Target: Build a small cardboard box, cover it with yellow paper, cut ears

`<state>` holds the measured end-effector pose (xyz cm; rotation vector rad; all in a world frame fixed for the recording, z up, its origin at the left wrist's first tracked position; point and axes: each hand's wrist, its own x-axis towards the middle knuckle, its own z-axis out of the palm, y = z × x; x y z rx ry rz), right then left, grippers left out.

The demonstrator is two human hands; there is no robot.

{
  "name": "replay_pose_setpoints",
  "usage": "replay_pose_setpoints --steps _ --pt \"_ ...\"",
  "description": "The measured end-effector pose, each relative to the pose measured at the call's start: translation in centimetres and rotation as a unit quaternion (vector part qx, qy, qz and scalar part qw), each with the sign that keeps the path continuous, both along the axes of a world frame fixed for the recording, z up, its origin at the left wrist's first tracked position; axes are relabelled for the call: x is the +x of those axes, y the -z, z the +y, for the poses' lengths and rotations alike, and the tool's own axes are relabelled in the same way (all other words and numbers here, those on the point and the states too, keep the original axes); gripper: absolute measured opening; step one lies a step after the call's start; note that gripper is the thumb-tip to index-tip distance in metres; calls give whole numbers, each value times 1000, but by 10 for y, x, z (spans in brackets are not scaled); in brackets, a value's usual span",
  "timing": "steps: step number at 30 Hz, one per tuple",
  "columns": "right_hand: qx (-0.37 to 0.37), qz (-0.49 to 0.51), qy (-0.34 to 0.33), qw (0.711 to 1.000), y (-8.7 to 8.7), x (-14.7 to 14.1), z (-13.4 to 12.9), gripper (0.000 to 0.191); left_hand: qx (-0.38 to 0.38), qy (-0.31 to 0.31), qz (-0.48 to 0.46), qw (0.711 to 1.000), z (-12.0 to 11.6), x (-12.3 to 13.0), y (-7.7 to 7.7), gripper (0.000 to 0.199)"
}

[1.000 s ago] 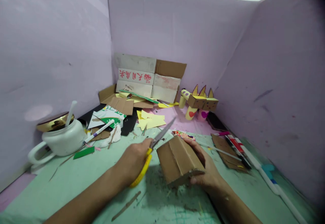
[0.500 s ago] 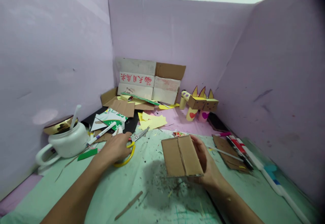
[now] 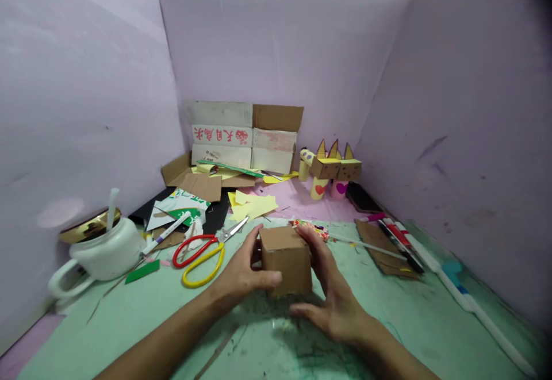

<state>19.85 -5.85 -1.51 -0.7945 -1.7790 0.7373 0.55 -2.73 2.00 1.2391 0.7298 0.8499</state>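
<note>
A small brown cardboard box [image 3: 287, 268] is between my two hands, near the middle of the table. My left hand [image 3: 245, 273] grips its left side, the thumb lying across the front face. On the other side my right hand [image 3: 332, 288] curves round the box, fingertips at the top right edge and thumb low by the front corner. Whether the box's underside touches the table, I cannot tell. To the left of my left hand lies a pair of scissors [image 3: 222, 248] with one red and one yellow handle, blades pointing away from me.
A white mug [image 3: 107, 253] with a gold lid stands at left, near a green paper strip [image 3: 142, 271]. Paper scraps [image 3: 254, 204] and cardboard [image 3: 222, 158] lie behind. Cardboard animal figures [image 3: 336, 170] stand at back right. Markers [image 3: 401, 239] and a cardboard piece [image 3: 379, 248] are at right.
My left hand has left the scissors and come to the box's left side. The box has been turned and brought slightly left, and my right hand has shifted its hold.
</note>
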Motion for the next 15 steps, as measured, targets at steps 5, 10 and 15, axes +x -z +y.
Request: replay_pose_setpoints --steps 5,10,15 --pt "-126 183 -44 974 -4 3 8 90 -100 -8 -83 991 5 1 0 70" --pt "-140 198 -55 969 -6 8 12 85 -156 -29 -107 982 7 2 0 57" --pt "-149 137 -60 977 -10 6 8 73 -165 -43 -94 981 8 1 -2 57"
